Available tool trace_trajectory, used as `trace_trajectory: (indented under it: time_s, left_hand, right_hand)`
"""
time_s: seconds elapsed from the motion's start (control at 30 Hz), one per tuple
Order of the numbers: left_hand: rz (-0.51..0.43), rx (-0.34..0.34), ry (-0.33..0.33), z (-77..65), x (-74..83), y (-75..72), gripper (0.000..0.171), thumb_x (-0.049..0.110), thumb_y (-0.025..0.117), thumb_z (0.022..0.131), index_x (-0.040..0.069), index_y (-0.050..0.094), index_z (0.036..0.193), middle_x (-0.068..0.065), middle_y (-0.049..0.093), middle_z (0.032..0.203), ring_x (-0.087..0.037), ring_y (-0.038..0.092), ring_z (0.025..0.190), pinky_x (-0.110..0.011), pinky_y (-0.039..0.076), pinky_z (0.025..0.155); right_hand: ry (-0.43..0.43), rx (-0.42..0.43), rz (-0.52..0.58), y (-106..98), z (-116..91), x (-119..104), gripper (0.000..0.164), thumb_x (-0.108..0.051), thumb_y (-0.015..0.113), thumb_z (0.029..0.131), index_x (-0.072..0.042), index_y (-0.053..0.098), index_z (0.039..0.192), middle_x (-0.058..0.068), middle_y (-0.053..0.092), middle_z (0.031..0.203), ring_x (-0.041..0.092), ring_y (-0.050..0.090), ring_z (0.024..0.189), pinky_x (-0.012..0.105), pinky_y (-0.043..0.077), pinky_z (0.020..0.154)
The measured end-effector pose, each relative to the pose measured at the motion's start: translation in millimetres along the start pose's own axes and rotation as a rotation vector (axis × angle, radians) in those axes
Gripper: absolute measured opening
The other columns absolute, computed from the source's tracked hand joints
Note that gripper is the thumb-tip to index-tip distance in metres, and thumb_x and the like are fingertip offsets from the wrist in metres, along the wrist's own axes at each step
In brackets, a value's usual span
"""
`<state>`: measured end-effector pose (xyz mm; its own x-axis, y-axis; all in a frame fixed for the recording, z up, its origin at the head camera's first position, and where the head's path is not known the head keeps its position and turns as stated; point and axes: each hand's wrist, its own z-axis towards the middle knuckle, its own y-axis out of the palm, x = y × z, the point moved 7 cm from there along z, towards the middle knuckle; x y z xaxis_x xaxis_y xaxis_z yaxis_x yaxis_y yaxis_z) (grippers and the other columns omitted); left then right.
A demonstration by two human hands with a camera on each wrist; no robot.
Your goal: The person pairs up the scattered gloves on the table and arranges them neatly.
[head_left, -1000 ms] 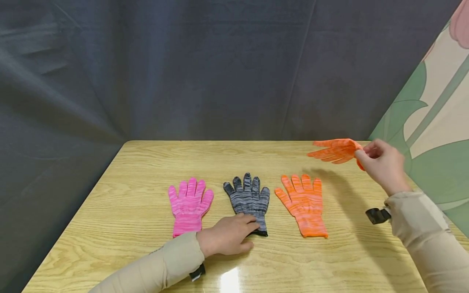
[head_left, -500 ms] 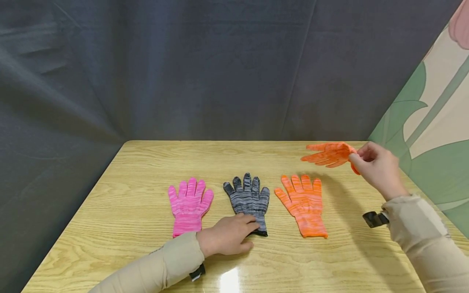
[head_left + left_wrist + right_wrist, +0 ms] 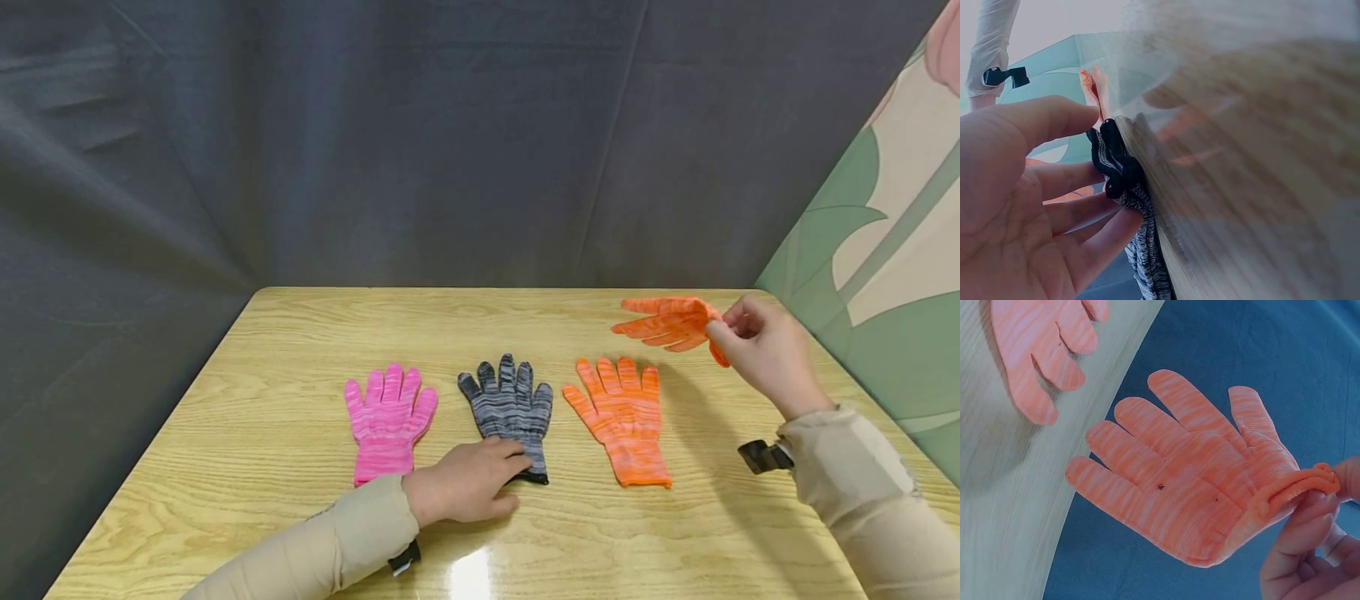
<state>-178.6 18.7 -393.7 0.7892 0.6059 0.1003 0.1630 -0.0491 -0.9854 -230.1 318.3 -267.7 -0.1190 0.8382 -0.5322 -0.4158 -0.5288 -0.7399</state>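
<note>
My right hand (image 3: 772,354) pinches the cuff of an orange knitted glove (image 3: 667,321) held up over the table's back right part. Its fingers hang toward the left. The right wrist view shows this raised glove (image 3: 1185,462) spread out, with small dark specks on it. On the table below lies a second orange glove (image 3: 622,417), fingers pointing away from me. My left hand (image 3: 472,479) rests with relaxed fingers on the cuff of a grey-and-black glove (image 3: 513,400). In the left wrist view its fingertips touch the bunched dark cuff (image 3: 1124,175). Left of it lies a pink glove (image 3: 390,417).
The wooden table (image 3: 247,400) reaches back to a dark curtain (image 3: 450,150). A wall with a painted leaf and flower pattern (image 3: 892,267) stands close along the right side. The left sleeve (image 3: 367,521) partly overlaps the pink glove's cuff.
My right hand has moved a little left and down toward me, carrying the raised orange glove with it. The left hand and the gloves on the table have stayed put.
</note>
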Motion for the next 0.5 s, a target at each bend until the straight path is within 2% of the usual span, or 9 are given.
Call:
trace_trajectory:
  time_s: [0.27,0.5]
  left_hand:
    - [0.004,0.014,0.016,0.1,0.8,-0.4,0.05,0.034,0.054,0.091,0.014,0.048,0.136,-0.004,0.048,0.14,-0.019,0.048,0.127,-0.029,0.042,0.103]
    - [0.01,0.02,0.019,-0.8,0.9,-1.3,0.05,0.035,0.054,0.09,0.014,0.048,0.136,-0.004,0.048,0.139,-0.019,0.048,0.126,-0.028,0.043,0.102]
  right_hand:
    - [-0.059,-0.01,0.013,7,-4,-10,0.014,-0.015,0.057,0.086,-0.005,0.054,0.077,-0.012,0.048,0.052,0.003,0.039,0.047,0.021,0.033,0.044]
    - [-0.061,-0.02,-0.003,12,-6,-15,0.014,-0.017,0.057,0.087,-0.006,0.054,0.078,-0.008,0.049,0.054,0.004,0.039,0.048,0.022,0.033,0.045]
